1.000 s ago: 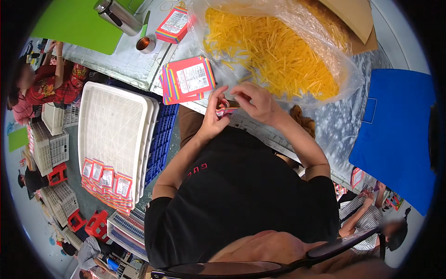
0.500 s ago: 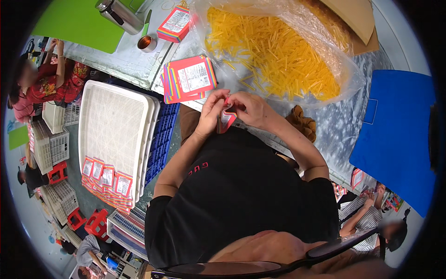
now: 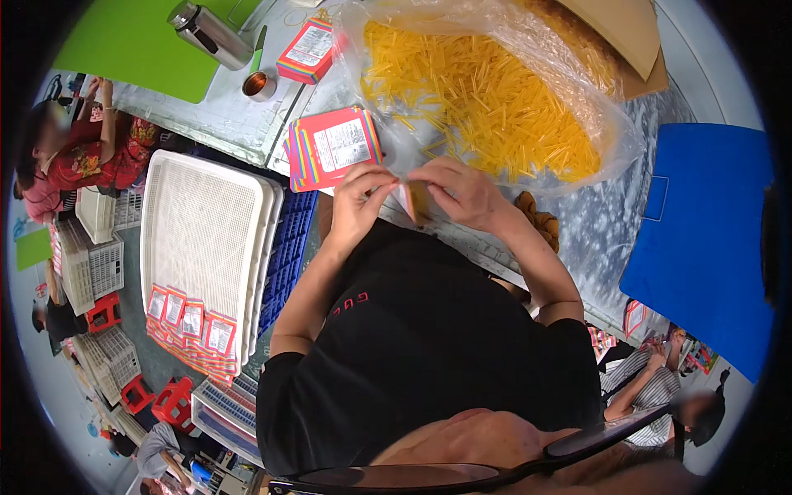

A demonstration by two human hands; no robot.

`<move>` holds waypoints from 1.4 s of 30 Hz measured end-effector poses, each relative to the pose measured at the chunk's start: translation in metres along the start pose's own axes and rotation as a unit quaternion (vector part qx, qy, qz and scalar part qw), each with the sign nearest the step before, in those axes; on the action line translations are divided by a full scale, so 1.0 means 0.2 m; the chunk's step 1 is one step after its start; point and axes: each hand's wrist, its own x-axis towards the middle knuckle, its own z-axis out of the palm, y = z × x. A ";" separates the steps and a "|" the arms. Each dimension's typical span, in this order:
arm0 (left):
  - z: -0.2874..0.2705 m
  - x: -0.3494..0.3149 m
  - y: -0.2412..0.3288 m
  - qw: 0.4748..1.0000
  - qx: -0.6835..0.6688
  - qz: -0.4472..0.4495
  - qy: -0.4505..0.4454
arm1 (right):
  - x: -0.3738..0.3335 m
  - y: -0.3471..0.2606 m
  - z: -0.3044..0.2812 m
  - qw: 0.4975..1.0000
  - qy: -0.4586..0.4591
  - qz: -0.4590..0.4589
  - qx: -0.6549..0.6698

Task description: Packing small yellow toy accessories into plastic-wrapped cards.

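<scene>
My left hand [image 3: 361, 200] pinches a small red-edged printed card [image 3: 407, 201] between thumb and fingers, just in front of my chest. The card stands nearly edge-on. At its right side my right hand [image 3: 464, 194] has its fingers curled over the top, and they are slightly blurred. A yellowish-brown face [image 3: 421, 203] shows under those fingers; whether it belongs to the card is unclear. Just beyond my left hand, a fanned stack of red cards with rainbow edges and white labels [image 3: 334, 147] lies on the table [image 3: 598, 210].
A clear plastic bag [image 3: 615, 153] spreads open around a heap of yellow sticks [image 3: 495, 107]. Farther off are another card stack [image 3: 307, 49], a copper-coloured cup [image 3: 259, 85] and a steel flask [image 3: 210, 35]. White trays [image 3: 202, 223] at left hold labelled cards. A brown cloth [image 3: 538, 221] lies right.
The card has turned from showing its bent red face to nearly edge-on. My right hand has moved slightly right, and its fingers have lifted and spread a little.
</scene>
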 end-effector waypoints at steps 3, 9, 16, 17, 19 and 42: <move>0.00 -0.07 -0.04 0.998 -0.019 -0.037 0.047 | -0.03 0.03 -0.11 0.993 0.031 0.111 -0.030; 0.06 -0.11 -0.05 0.994 -0.064 -0.059 0.071 | -0.05 0.46 -0.30 0.933 0.043 0.121 -0.336; 0.09 -0.11 -0.03 0.984 -0.132 -0.077 0.088 | 0.07 0.52 -0.24 0.856 -0.019 0.192 -0.480; 0.09 -0.11 -0.04 0.985 -0.128 -0.076 0.084 | 0.09 0.53 -0.22 0.844 -0.018 0.213 -0.492; 0.09 -0.12 -0.04 0.987 -0.121 -0.070 0.080 | 0.13 0.54 -0.22 0.831 -0.035 0.241 -0.500; 0.12 -0.15 -0.10 0.978 -0.176 -0.101 0.046 | 0.11 0.55 -0.43 0.938 0.149 0.290 0.116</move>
